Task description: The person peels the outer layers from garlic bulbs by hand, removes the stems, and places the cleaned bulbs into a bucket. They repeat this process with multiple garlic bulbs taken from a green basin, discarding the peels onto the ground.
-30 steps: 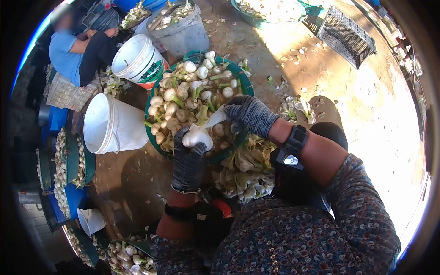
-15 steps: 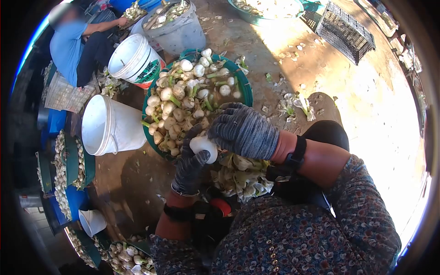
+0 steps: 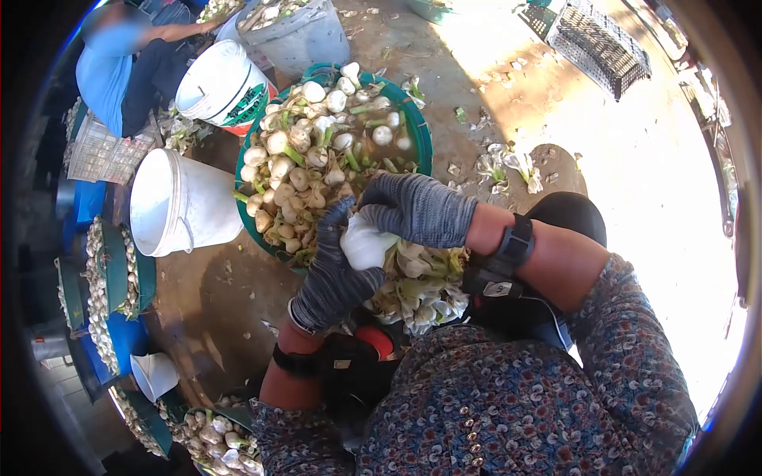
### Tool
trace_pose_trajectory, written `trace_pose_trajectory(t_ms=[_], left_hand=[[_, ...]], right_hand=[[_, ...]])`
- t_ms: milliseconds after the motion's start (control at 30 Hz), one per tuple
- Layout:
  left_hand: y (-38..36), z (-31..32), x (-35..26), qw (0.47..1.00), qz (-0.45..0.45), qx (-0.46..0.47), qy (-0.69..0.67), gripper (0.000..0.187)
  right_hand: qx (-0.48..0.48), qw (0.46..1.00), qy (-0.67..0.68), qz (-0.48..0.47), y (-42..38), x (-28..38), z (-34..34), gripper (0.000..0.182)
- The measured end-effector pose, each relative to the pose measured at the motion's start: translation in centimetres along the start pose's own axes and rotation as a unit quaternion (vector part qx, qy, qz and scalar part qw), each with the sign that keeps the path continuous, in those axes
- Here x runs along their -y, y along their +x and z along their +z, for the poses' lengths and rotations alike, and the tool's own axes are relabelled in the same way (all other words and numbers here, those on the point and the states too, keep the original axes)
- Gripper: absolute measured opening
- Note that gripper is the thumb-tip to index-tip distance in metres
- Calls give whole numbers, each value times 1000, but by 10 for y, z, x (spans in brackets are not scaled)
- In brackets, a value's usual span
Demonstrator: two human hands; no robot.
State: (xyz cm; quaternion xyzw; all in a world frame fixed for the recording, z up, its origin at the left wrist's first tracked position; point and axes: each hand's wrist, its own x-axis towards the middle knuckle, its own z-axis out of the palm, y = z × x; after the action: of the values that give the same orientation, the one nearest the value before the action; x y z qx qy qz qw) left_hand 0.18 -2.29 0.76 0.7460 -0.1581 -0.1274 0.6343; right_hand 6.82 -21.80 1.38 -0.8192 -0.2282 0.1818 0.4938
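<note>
Both my hands wear grey knit gloves. My left hand (image 3: pixel 332 274) grips a white garlic bulb (image 3: pixel 367 244) from below. My right hand (image 3: pixel 417 208) closes over the top of the same bulb, its fingers pinching the outer skin. The bulb hangs just over the near rim of a green basin (image 3: pixel 420 135) heaped with unpeeled bulbs and green stalks. A pile of pale peeled skins and leaves (image 3: pixel 421 289) lies under my hands, against my lap.
A white bucket (image 3: pixel 176 204) lies tipped on its side left of the basin; another white bucket (image 3: pixel 216 85) and a grey tub (image 3: pixel 302 32) stand behind. A seated person in blue (image 3: pixel 103 71) works at far left. A black crate (image 3: pixel 599 44) sits top right.
My hands drew the bulb back from over the basin toward my lap. The long strip of skin seen a second ago is gone. My right hand now covers the bulb's top.
</note>
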Motion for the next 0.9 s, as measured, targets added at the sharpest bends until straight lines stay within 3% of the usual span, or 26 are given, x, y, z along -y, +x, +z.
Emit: trace_pose_trajectory(t_ms=[33, 100, 167, 200, 267, 300, 333, 400, 500, 600, 633, 667, 700, 767, 800, 833, 867, 900], left_hand=[[2, -2, 3, 998, 35, -20, 44, 81], [1, -6, 3, 992, 72, -47, 89, 80], [-4, -9, 1, 996, -52, -55, -55, 75], [-5, -10, 3, 995, -52, -60, -55, 75], [-4, -10, 10, 967, -189, -81, -153, 69], [-1, -11, 9, 967, -186, -85, -152, 69], [2, -11, 8, 988, -135, -66, -46, 68], [4, -11, 0, 993, -51, -28, 107, 64], [6, -4, -10, 996, 3, -62, 69, 61], [6, -7, -6, 994, 35, -99, -15, 60], [4, -10, -6, 994, 34, -98, -14, 60], [1, -13, -6, 986, -84, -113, -89, 56], [-1, -15, -7, 958, -200, -126, -164, 52], [-1, -15, -1, 971, -156, -135, -121, 48], [4, -19, -2, 996, -28, -81, 5, 49], [7, -21, -3, 986, 102, -23, 132, 51], [-5, -14, -4, 976, -6, -84, 199, 53], [-11, -14, 1, 976, -5, -84, 199, 53]], right_hand=[[17, 997, 81, -8, 0, -4, 0, 25], [20, 996, 52, -65, -2, -2, 2, 26], [-3, 999, 6, -42, -7, 10, 4, 23], [-52, 993, -52, -93, -9, 10, 8, 19], [-86, 987, -71, -116, -9, 6, 16, 19], [-125, 978, -91, -137, -6, 4, 18, 21], [-122, 989, -39, -74, -4, 2, 22, 20], [-112, 993, 18, -34, 4, -3, 24, 20], [-92, 991, 97, 14, 8, -2, 23, 20], [-144, 987, 53, -46, 7, 3, 25, 20], [-153, 977, -45, -138, 4, 9, 21, 20], [-160, 950, -141, -227, 2, 13, 21, 21], [-158, 951, -140, -228, 2, 12, 24, 21], [-158, 971, -75, -161, 3, 8, 29, 21], [-163, 980, -38, -111, 5, 8, 30, 24], [-162, 980, -40, -111, 9, 7, 25, 24], [-149, 988, -8, -40, 14, 4, 16, 25], [-135, 990, 25, 31, 19, 2, 9, 26]])
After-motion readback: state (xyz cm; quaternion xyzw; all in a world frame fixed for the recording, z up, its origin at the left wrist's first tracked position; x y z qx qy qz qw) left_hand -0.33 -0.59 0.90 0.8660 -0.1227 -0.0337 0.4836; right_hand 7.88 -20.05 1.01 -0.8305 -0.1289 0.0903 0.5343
